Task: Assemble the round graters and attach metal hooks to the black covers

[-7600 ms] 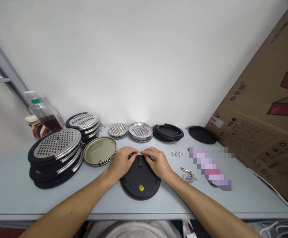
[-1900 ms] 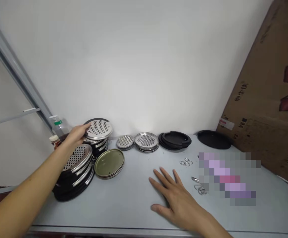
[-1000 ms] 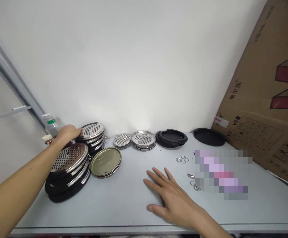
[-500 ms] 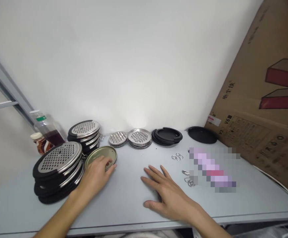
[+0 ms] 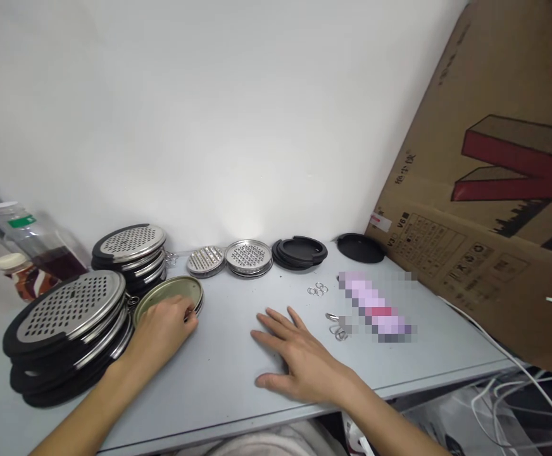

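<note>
My left hand (image 5: 166,323) is at the near right rim of a gold-coloured round metal lid (image 5: 155,294), its fingers curled and closed on the edge. The lid tops a low stack whose lower rims show at the right. My right hand (image 5: 297,358) lies flat on the table, fingers spread, holding nothing. Left of my left hand stands a tall stack of perforated round graters with black rims (image 5: 69,307). Behind it is a second such stack (image 5: 133,244). Small metal rings (image 5: 318,289) lie beyond my right hand, and more rings (image 5: 338,332) lie to its right.
Along the wall sit a ridged grater disc (image 5: 206,258), another grater disc stack (image 5: 248,255), black round holders (image 5: 304,250) and a black disc (image 5: 361,247). A blurred purple item (image 5: 373,304) lies at right. Bottles (image 5: 43,244) stand far left; a large cardboard box (image 5: 485,253) leans right.
The view has turned to the right, so things sit further left. My left hand's fingers have curled in more at the gold lid's rim. My right hand stays flat on the table.
</note>
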A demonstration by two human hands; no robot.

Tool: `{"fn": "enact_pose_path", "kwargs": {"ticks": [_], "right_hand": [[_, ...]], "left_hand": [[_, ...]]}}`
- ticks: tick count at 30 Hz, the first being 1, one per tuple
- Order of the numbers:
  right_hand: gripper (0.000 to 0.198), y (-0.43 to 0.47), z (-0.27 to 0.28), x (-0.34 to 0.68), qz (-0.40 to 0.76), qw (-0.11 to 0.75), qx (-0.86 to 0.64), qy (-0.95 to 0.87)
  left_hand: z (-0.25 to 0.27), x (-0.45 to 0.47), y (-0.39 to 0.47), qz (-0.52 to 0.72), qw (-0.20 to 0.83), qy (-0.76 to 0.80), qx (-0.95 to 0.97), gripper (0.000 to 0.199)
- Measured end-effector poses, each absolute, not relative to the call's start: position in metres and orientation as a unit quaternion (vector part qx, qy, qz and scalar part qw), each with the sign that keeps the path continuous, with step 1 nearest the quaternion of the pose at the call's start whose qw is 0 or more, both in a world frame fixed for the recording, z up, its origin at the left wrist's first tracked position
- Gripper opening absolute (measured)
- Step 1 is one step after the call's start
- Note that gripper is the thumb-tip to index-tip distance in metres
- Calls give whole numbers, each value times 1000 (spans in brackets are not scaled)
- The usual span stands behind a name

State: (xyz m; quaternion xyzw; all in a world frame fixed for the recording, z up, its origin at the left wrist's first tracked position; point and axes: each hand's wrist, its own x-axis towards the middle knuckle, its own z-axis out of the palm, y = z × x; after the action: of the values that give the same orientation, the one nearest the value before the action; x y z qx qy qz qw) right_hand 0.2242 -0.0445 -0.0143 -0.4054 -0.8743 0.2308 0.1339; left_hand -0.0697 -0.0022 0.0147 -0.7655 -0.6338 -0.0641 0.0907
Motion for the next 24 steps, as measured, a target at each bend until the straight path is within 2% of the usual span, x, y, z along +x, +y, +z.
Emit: {"fn": "enact_pose_path", "kwargs": {"ticks": [5, 8, 13, 19, 24], "right_hand": [[77, -45, -13, 224, 237, 135, -403, -873], [79, -44, -14, 224, 233, 135, -408, -872], [103, -43, -22, 224, 210, 123, -460, -854], [129, -41, -37, 228, 191, 142, -498, -834], [121, -40, -41, 232, 184, 149, -493, -837]], "left_hand": [[15, -73, -1, -70, 101, -642, -757, 15], [18, -75, -6, -118, 113, -621, -766, 13], [24, -48, -28, -220, 131, -520, -815, 14], [-9, 14, -52, -232, 90, -390, -887, 20], [-26, 23, -60, -246, -4, -373, -895, 16]]}}
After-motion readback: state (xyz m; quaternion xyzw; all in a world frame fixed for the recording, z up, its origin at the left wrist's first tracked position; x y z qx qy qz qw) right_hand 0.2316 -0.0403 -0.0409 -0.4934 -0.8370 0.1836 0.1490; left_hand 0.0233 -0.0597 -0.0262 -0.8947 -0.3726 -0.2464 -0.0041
